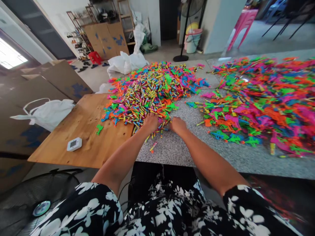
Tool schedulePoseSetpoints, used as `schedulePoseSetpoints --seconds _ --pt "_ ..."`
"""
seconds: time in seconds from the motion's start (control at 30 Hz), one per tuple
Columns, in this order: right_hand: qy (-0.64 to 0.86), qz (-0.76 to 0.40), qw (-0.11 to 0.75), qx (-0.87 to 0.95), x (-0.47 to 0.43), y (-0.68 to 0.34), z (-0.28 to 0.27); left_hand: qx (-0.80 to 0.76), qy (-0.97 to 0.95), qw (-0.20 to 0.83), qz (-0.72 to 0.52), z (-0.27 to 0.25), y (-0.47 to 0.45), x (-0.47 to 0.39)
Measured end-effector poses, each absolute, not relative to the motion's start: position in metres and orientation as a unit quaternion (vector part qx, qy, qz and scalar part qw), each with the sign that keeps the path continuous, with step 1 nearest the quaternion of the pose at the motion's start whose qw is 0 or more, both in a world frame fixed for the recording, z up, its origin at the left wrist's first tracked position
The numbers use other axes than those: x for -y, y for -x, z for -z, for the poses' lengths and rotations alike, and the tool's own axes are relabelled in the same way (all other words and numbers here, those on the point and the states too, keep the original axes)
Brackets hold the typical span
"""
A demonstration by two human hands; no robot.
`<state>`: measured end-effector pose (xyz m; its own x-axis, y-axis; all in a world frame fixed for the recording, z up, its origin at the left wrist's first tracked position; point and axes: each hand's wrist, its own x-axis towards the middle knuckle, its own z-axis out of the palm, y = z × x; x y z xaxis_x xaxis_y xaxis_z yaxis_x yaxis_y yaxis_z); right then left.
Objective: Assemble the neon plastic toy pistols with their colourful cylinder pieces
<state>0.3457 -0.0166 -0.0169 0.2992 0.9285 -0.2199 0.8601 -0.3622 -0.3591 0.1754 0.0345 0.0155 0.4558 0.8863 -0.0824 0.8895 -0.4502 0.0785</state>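
Note:
A big heap of small yellow-labelled tubes (144, 88) mixed with bright plastic toy guns (115, 114) lies in front of me. My left hand (151, 122) is at the heap's near edge, its fingers curled among the tubes. What it grips, if anything, is hidden. Just right of it, my right hand (177, 124) is closed beside the same edge, fingertips turned toward small pieces. I cannot make out what is in it. Between and below the hands lie a few loose tubes, one with an orange end (153, 147) nearer to me.
A second wide pile of toy guns (246, 114) covers the right of the speckled stone tabletop (167, 152). On the wooden board (91, 141) at left are a white digital timer (74, 144) and a green toy gun (99, 129). A fan (36, 203) stands low at left.

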Motion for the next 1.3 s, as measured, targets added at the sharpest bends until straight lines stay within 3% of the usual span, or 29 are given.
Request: schedulePoseSetpoints --seconds 0.13,0.27,0.43,0.57,0.8,1.3 --pt "0.798 -0.211 0.101 0.556 0.022 -0.351 0.021 -0.517 -0.853 0.073 0.012 -0.011 -0.161 -0.038" --pt "0.777 -0.229 0.247 0.531 0.04 -0.356 0.029 -0.495 -0.86 0.119 -0.039 -0.008 -0.152 -0.041" --pt "0.657 -0.344 0.452 0.496 0.068 -0.349 0.028 -0.488 -0.807 0.28 -0.18 -0.011 -0.143 -0.038" --pt "0.573 -0.4 0.532 0.479 0.08 -0.334 0.014 -0.445 -0.721 0.44 -0.298 -0.02 -0.15 -0.018" --pt "0.541 -0.42 0.566 0.459 0.089 -0.325 -0.005 -0.356 -0.587 0.652 -0.322 -0.031 -0.161 0.017" --pt "0.514 -0.477 0.618 0.356 0.107 -0.322 -0.001 -0.376 -0.475 0.662 -0.44 -0.024 -0.175 0.037"
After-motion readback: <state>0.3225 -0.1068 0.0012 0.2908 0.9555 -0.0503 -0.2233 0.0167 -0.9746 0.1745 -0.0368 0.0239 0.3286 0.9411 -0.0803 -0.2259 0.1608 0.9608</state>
